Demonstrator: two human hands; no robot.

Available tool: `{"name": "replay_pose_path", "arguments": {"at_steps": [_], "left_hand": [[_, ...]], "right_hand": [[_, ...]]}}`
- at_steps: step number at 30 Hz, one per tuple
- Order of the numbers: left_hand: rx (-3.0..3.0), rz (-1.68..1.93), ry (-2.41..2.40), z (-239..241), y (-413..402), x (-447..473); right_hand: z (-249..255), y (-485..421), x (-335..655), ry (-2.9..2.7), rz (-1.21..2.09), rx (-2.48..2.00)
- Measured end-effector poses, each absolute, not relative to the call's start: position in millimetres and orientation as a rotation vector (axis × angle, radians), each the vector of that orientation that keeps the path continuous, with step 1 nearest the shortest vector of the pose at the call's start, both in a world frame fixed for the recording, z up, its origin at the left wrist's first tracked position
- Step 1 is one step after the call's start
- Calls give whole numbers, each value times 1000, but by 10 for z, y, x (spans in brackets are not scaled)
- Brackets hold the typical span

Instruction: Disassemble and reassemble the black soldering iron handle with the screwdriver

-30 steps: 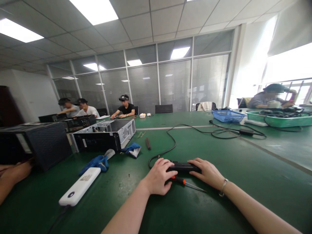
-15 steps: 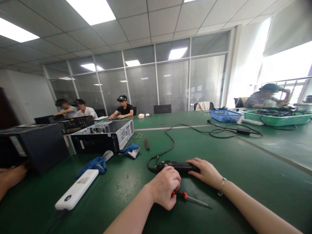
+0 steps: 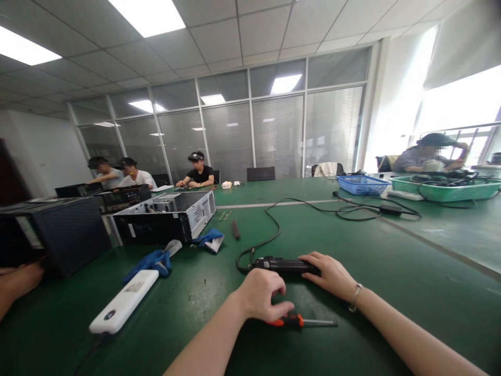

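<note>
An orange-and-black screwdriver (image 3: 299, 320) lies on the green table, its metal shaft pointing right. Over its handle end hovers my left hand (image 3: 260, 295), thumb and fingers apart; whether the thumb touches the handle I cannot tell. My right hand (image 3: 329, 274) has its fingers and thumb around the right end of a black corded electric screwdriver (image 3: 284, 265), which rests on the table just beyond the hand screwdriver. Its cord (image 3: 278, 230) runs from the left end toward the back. A small dark screw-like piece (image 3: 204, 281) lies left of my left hand.
To the left are a white power bank (image 3: 125, 303), blue gloves (image 3: 154, 262), an open computer case (image 3: 156, 224) and a dark case (image 3: 74, 235) with another person's hand (image 3: 19, 284). Blue (image 3: 362, 185) and green baskets (image 3: 442, 190) stand back right. Several people sit around.
My left hand has loosened its fingers from the screwdriver handle. The screwdriver's shaft has swung to lie nearly level across the view. My right hand stays on the electric screwdriver.
</note>
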State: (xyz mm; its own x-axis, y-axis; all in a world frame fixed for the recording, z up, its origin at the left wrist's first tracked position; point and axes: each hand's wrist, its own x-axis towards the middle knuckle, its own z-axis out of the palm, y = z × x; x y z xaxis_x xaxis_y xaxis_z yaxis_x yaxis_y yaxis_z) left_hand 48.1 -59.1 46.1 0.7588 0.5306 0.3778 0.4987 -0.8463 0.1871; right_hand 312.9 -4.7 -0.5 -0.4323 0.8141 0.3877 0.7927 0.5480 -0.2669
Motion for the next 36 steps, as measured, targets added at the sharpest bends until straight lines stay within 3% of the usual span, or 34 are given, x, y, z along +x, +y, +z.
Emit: {"name": "replay_pose_path", "arguments": {"at_steps": [6,13,36], "left_hand": [[2588,1115,1255,337,-332,179],[2452,906,1329,156,-177,8],[2404,855,1359,187,-192,51]], "right_hand": [[27,-82,3113,-2304,51,-1274],[29,-89,3119,-2300,64,-1261],[37,-69,3137,-2358,48,-1206]]}}
